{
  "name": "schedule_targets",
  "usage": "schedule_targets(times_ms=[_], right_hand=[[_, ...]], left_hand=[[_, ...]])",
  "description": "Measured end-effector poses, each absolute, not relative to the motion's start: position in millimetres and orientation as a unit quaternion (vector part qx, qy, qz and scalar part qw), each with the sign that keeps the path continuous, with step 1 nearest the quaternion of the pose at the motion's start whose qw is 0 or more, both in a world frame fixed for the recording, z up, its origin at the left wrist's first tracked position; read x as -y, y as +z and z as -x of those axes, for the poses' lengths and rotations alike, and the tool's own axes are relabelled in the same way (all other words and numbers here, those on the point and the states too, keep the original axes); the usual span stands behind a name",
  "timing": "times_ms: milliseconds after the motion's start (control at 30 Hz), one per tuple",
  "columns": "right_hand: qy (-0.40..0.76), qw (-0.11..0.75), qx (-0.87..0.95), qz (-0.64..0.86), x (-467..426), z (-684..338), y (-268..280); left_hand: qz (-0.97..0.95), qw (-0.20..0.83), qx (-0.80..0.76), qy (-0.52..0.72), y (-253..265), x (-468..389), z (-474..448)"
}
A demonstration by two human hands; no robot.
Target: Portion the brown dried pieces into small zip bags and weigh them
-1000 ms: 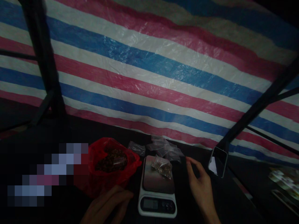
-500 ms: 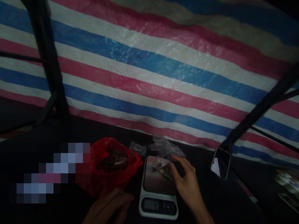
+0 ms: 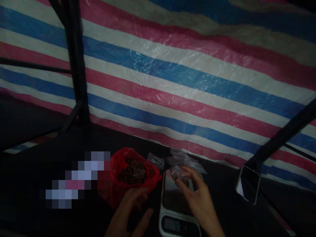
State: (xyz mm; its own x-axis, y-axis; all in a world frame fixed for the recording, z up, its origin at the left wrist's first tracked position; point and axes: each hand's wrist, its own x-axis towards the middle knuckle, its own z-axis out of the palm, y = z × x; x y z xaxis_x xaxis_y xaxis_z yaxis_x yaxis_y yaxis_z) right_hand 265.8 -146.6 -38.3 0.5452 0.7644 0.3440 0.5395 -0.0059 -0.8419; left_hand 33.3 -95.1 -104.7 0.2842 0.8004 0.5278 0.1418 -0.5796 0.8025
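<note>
My right hand (image 3: 197,192) is over the top of a white kitchen scale (image 3: 170,194), its thumb and fingers closed on a small clear plastic bag (image 3: 176,171). The bag's contents are mostly hidden by the hand. My left hand (image 3: 132,210) is in front of a red plastic bag (image 3: 154,176), with thumb and fingers apart and nothing between them. Inside the red bag lie many small brown pieces (image 3: 128,174), too dark to name, with a small clear packet (image 3: 140,175) on top. The scale's display (image 3: 172,225) is too dim to read.
Behind the scale lie several flat clear plastic bags (image 3: 182,158), and another clear bag (image 3: 156,161) is beside the red one. A phone (image 3: 248,185) leans by a dark frame bar (image 3: 278,141) at the right. A striped plastic sheet (image 3: 172,85) hangs behind the dark table.
My right hand has closed over the small clear bag at the scale's far end. My left hand has opened and risen toward the red bag. The view has shifted left.
</note>
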Motion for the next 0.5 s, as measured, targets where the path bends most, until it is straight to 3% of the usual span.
schedule_targets(times_ms=[100, 233, 400, 500], right_hand=[[0.215, 0.573, 0.480, 0.629, 141.5, -220.1, -33.0], [0.271, 0.521, 0.557, 0.587, 132.1, -169.7, -32.4], [0.151, 0.444, 0.654, 0.593, 100.9, -168.5, -17.0], [0.046, 0.330, 0.694, 0.639, 77.9, -173.0, -16.1]], left_hand=[[-0.641, 0.476, -0.353, 0.488, -103.5, 90.4, -38.9], [-0.544, 0.577, -0.355, 0.496, -84.1, 81.8, -36.5], [-0.491, 0.518, -0.409, 0.569, -58.1, 69.8, -8.0], [-0.486, 0.473, -0.449, 0.582, -57.8, 60.8, 9.1]])
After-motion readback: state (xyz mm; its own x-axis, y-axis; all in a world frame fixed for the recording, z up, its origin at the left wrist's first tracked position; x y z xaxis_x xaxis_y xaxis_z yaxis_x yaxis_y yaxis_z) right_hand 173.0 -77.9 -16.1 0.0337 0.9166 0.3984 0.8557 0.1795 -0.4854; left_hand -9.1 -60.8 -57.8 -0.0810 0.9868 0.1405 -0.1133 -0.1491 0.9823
